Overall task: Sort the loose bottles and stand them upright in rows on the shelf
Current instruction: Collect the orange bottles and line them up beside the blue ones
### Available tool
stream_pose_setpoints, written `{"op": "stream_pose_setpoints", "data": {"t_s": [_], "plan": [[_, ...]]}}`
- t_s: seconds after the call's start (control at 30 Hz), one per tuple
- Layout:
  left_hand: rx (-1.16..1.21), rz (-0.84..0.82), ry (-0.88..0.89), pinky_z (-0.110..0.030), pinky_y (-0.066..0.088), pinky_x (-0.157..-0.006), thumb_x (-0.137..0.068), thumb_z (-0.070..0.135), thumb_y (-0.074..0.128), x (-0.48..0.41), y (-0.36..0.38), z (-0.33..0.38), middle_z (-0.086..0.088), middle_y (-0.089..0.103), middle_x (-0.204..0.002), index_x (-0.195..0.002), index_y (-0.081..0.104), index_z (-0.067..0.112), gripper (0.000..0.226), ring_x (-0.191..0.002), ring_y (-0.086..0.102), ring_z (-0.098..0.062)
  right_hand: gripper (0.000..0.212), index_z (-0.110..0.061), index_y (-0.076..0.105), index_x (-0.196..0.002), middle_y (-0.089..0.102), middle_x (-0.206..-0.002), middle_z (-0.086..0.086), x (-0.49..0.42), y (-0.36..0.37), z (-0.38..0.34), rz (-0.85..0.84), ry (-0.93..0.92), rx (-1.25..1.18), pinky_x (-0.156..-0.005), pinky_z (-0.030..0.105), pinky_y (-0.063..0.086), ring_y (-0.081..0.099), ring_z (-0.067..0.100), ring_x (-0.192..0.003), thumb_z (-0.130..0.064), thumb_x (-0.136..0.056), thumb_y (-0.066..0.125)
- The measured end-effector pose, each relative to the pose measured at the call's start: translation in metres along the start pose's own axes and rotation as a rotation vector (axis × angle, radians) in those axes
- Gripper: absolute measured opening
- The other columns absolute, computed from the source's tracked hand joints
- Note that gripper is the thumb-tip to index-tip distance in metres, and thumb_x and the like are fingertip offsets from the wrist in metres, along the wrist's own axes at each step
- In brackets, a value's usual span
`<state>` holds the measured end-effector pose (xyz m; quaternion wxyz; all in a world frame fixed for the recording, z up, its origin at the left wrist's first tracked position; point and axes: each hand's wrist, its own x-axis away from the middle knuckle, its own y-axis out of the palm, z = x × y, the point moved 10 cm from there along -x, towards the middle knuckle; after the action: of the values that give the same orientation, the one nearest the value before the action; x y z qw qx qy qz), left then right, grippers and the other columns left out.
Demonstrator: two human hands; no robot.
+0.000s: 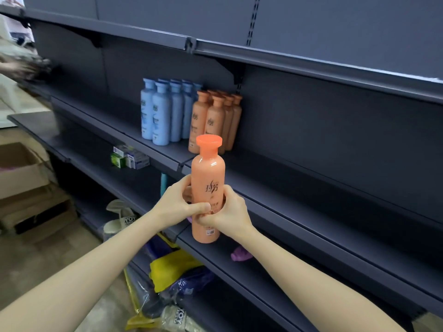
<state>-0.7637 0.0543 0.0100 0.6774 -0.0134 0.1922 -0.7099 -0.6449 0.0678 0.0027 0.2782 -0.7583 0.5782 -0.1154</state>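
Both forearms reach forward, left grip (178, 206) and right grip (231, 212) curled, thumbs apparently meeting, round the orange bottle (208, 173).

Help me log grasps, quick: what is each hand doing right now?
Left hand: grips the orange bottle.
Right hand: grips the same bottle, low on its body.

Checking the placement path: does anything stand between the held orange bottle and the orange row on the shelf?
Nothing visible does. The left hand and right hand hold the orange bottle upright in front of the orange row; only the shelf edge lies between.
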Motion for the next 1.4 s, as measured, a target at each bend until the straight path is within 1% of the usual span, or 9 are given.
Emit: {"op": "stream_pose_setpoints", "data": {"t_s": [0.1,0.23,0.47,0.87,0.97,1.17,1.27,1.37,1.4], "plan": [[-0.019,0.013,-0.016,-0.030,0.054,-0.086,-0.049,0.050,0.075,-0.006,-0.034,-0.015,0.011,0.066,-0.110,-0.112,0.051,0.036,0.069,-0.100,0.064,-0.008,0.055,-0.025,0.054,-0.106,0.066,-0.101,-0.011,-0.021,0.031,-0.012,-0.024,0.001,-0.009,-0.082,0.036,0.056,0.064,0.007,-0.092,-0.028,-0.058,0.081],[-0.056,-0.004,-0.019,-0.035,0.054,-0.088,-0.049,0.051,0.074,-0.016,-0.075,-0.032,0.011,0.067,-0.110,-0.110,0.052,0.037,0.065,-0.100,0.065,-0.010,0.054,-0.027,0.052,-0.103,0.065,-0.102,-0.011,-0.045,0.065,-0.026,-0.030,0.006,-0.032,-0.082,0.035,0.056,0.063,0.006,-0.092,-0.026,-0.058,0.082],[-0.066,-0.022,-0.031,-0.036,0.055,-0.087,-0.048,0.051,0.075,-0.030,-0.121,-0.059,0.011,0.067,-0.109,-0.107,0.052,0.038,0.065,-0.098,0.066,-0.011,0.059,-0.027,0.053,-0.107,0.066,-0.103,-0.012,-0.075,0.106,-0.040,-0.021,0.027,-0.052,-0.082,0.033,0.055,0.063,0.005,-0.093,-0.024,-0.057,0.083],[-0.021,-0.017,-0.016,-0.035,0.054,-0.087,-0.048,0.052,0.076,-0.045,-0.162,-0.085,0.009,0.068,-0.108,-0.110,0.053,0.036,0.068,-0.099,0.065,-0.011,0.060,-0.025,0.052,-0.109,0.065,-0.106,-0.010,-0.109,0.141,-0.055,-0.040,0.038,0.015,-0.084,0.038,0.055,0.062,0.009,-0.095,-0.027,-0.057,0.082],[-0.004,-0.024,-0.023,-0.034,0.054,-0.087,-0.047,0.053,0.076,-0.051,-0.164,-0.092,0.010,0.068,-0.108,-0.110,0.052,0.037,0.068,-0.099,0.065,-0.010,0.060,-0.025,0.052,-0.109,0.065,-0.105,-0.010,-0.114,0.145,-0.053,-0.036,0.057,0.020,-0.083,0.037,0.055,0.062,0.008,-0.095,-0.026,-0.057,0.082],[0.030,-0.036,-0.030,-0.037,0.054,-0.088,-0.049,0.052,0.076,-0.069,-0.158,-0.104,0.008,0.068,-0.108,-0.110,0.051,0.039,0.067,-0.099,0.065,-0.012,0.058,-0.025,0.053,-0.107,0.065,-0.103,-0.010,-0.129,0.142,-0.039,-0.031,0.106,0.031,-0.081,0.037,0.056,0.063,0.008,-0.093,-0.027,-0.056,0.082],[0.040,-0.026,-0.014,-0.034,0.054,-0.085,-0.050,0.052,0.075,-0.080,-0.156,-0.104,0.009,0.068,-0.106,-0.109,0.051,0.040,0.065,-0.098,0.065,-0.012,0.059,-0.024,0.054,-0.107,0.066,-0.102,-0.012,-0.138,0.137,-0.034,-0.021,0.109,0.011,-0.082,0.038,0.056,0.063,0.007,-0.093,-0.027,-0.055,0.081],[0.026,0.006,0.036,-0.021,0.053,-0.078,-0.050,0.052,0.074,-0.093,-0.156,-0.098,0.013,0.068,-0.103,-0.109,0.051,0.040,0.064,-0.094,0.066,-0.005,0.058,-0.027,0.054,-0.106,0.066,-0.102,-0.012,-0.150,0.129,-0.033,-0.008,0.089,0.001,-0.083,0.038,0.055,0.063,0.007,-0.094,-0.028,-0.055,0.080],[0.022,0.022,0.053,-0.019,0.052,-0.076,-0.050,0.052,0.074,-0.098,-0.156,-0.096,0.014,0.068,-0.101,-0.108,0.051,0.040,0.064,-0.093,0.066,-0.004,0.057,-0.029,0.053,-0.105,0.066,-0.102,-0.012,-0.153,0.126,-0.034,-0.002,0.084,-0.005,-0.083,0.037,0.055,0.062,0.007,-0.094,-0.028,-0.055,0.080]]}}
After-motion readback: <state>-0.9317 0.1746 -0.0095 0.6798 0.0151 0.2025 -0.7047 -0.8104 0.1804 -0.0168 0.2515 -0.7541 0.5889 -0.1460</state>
